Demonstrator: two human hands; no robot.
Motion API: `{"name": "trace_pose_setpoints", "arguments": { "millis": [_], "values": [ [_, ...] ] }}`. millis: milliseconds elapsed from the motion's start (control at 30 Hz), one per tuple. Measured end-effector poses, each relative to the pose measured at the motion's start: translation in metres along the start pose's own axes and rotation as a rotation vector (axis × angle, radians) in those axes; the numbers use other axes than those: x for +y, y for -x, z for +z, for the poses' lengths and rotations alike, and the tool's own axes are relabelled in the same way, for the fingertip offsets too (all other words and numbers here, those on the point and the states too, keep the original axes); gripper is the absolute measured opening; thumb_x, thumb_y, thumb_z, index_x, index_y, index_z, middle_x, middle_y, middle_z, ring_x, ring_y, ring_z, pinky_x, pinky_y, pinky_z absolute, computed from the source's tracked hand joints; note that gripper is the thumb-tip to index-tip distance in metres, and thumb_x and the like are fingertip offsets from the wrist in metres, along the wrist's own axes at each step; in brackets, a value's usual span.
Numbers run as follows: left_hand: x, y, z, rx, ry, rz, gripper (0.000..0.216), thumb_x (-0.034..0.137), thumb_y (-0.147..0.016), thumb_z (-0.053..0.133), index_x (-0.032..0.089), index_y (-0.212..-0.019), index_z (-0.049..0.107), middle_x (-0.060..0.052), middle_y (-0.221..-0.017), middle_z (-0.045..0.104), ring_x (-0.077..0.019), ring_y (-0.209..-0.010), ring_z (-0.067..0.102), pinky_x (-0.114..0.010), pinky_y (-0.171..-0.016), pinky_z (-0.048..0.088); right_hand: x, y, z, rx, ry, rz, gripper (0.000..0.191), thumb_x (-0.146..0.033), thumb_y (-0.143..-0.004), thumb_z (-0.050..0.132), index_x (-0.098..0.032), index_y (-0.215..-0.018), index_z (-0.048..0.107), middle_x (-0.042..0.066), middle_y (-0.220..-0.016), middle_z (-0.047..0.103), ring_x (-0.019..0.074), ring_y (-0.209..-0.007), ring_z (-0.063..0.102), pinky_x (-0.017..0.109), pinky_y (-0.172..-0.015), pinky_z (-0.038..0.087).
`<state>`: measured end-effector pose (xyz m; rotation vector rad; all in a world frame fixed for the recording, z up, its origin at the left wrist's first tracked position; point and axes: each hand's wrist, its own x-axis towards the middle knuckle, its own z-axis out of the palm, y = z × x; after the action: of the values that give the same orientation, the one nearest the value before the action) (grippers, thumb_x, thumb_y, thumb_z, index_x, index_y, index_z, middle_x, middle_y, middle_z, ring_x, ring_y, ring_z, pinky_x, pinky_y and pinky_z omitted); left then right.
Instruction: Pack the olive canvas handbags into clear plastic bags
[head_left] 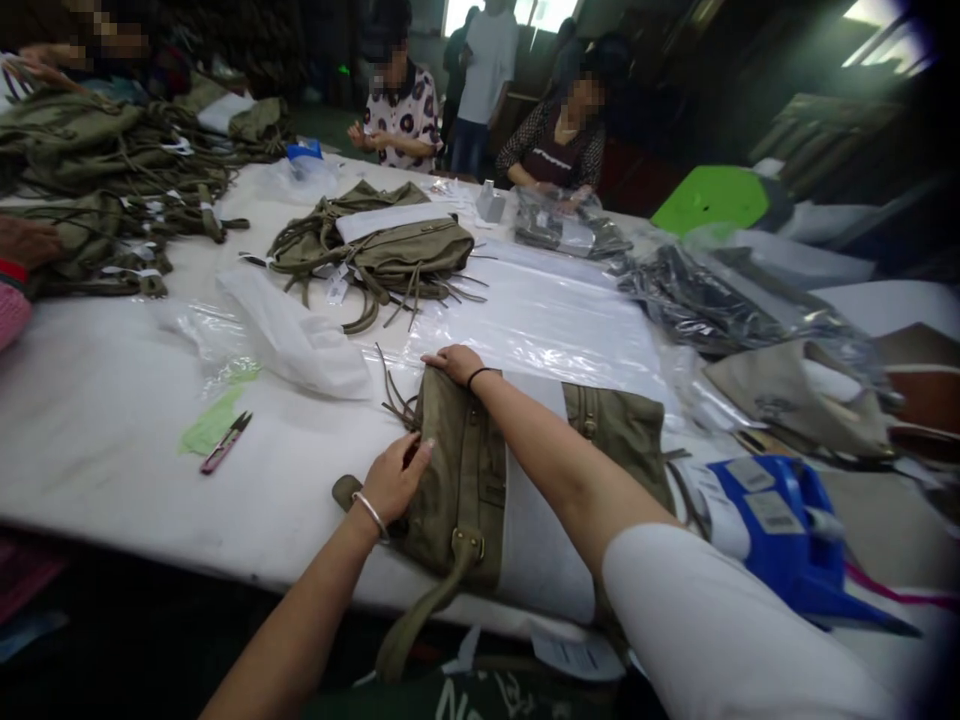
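Note:
An olive-green bag lies on the white table in front of me, with a white paper band wrapped round its middle. My left hand grips the bag's left side, fingers curled on the fabric. My right hand reaches across and holds the bag's far top edge, near its loose laces. A strap hangs over the table's near edge.
A second olive bag lies farther back, a heap of them at far left. Clear plastic sheets, a white bag, thread snips and a blue tool surround me. Other people work at the far side.

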<state>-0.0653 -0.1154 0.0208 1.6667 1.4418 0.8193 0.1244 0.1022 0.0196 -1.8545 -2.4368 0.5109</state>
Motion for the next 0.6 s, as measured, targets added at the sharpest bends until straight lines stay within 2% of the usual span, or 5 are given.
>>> {"name": "trace_pose_setpoints", "arguments": {
  "millis": [133,267,367,533,600],
  "values": [
    [0.000,0.026,-0.001,-0.074,0.095,-0.123,0.035,0.044,-0.092,0.049,0.018,-0.105,0.070,-0.008,-0.103,0.074,-0.0231,-0.100,0.068,-0.034,-0.092,0.052,-0.009,0.001,-0.004,-0.009,0.018,0.043,0.083,-0.083,-0.087,0.027,-0.016,-0.091,0.076,0.016,-0.104,0.074,0.0247,-0.097,0.067,0.028,-0.075,0.043],
    [-0.014,0.055,0.008,-0.048,0.372,-0.231,0.045,0.047,-0.090,0.053,0.014,-0.119,0.064,-0.010,-0.111,0.073,-0.0230,-0.102,0.069,-0.034,-0.090,0.054,-0.019,0.006,0.005,0.020,0.006,0.070,0.086,-0.081,-0.088,0.025,-0.013,-0.089,0.076,0.020,-0.101,0.073,0.0268,-0.096,0.068,0.030,-0.076,0.046],
    [-0.023,0.082,0.011,-0.005,0.349,-0.241,0.050,0.047,-0.093,0.052,0.015,-0.130,0.057,-0.011,-0.120,0.070,-0.0228,-0.110,0.067,-0.037,-0.099,0.052,-0.022,0.010,0.014,0.079,-0.008,0.098,0.084,-0.078,-0.091,0.023,-0.011,-0.095,0.075,0.020,-0.107,0.071,0.0271,-0.097,0.067,0.031,-0.079,0.047],
    [-0.001,0.085,-0.032,-0.300,0.138,-0.128,0.054,0.045,-0.092,0.056,0.017,-0.138,0.054,-0.011,-0.129,0.067,-0.0233,-0.118,0.064,-0.038,-0.105,0.050,-0.021,0.011,0.020,0.137,-0.068,0.084,0.073,-0.074,-0.093,0.029,-0.015,-0.100,0.072,0.016,-0.113,0.067,0.0255,-0.097,0.066,0.032,-0.083,0.048],
    [0.027,0.058,-0.049,-0.242,-0.038,0.000,0.053,0.045,-0.093,0.054,0.017,-0.139,0.054,-0.012,-0.128,0.067,-0.0236,-0.118,0.064,-0.040,-0.106,0.049,-0.020,0.010,0.021,0.176,-0.111,0.078,0.068,-0.073,-0.093,0.032,-0.017,-0.099,0.070,0.013,-0.114,0.064,0.0252,-0.096,0.066,0.034,-0.084,0.049]
  ]
}}
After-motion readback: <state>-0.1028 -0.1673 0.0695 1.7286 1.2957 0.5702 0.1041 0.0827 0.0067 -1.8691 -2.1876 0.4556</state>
